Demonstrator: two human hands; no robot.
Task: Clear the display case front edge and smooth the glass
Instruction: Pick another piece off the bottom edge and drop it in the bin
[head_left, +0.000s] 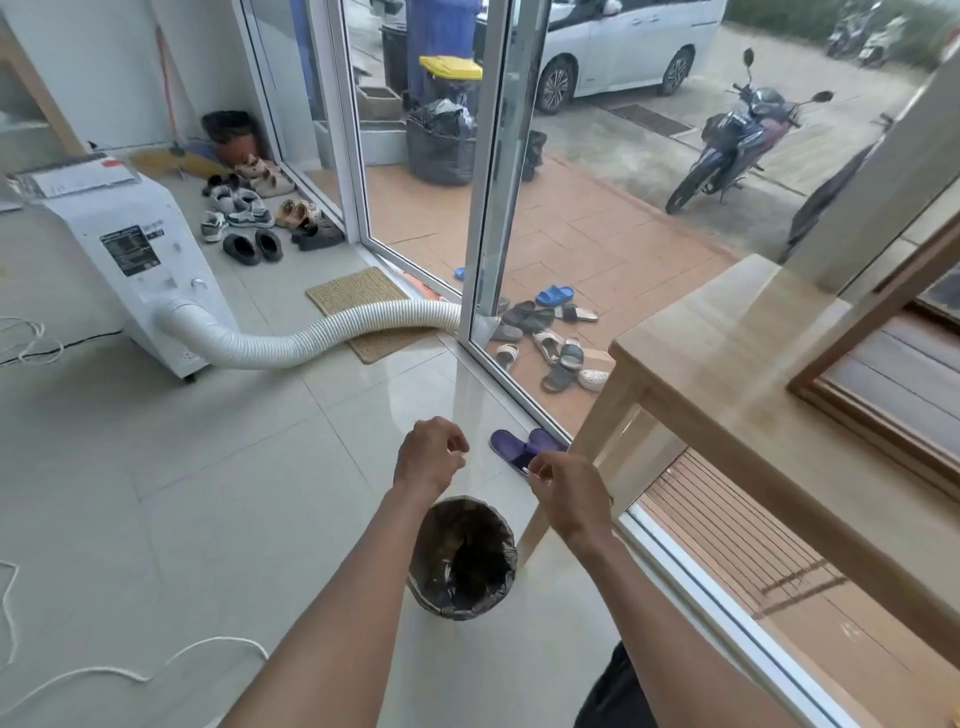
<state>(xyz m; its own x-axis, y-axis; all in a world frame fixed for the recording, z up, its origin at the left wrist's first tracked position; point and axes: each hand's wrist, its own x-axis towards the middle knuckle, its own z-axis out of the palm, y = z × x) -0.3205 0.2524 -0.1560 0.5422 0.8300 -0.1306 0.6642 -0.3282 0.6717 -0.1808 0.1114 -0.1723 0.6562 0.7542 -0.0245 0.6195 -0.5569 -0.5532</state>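
Observation:
Both my hands hover over a round bin (462, 558) lined with a black bag, which stands on the floor tiles. My left hand (428, 457) has its fingers curled toward the thumb, and I see nothing clearly in it. My right hand (569, 493) pinches what looks like a small white scrap (525, 471) at its fingertips. The display case (878, 364), a wooden frame with glass, sits at the far right on a pale wooden top (727, 353), well away from both hands.
A purple slipper pair (522, 448) lies just beyond my hands by the glass wall (675, 551). A white portable cooler (140, 244) with a ribbed hose (311, 338) runs to the open door. Shoes (260, 218), a doormat (363, 306) and loose white cord (156, 670) lie on the floor.

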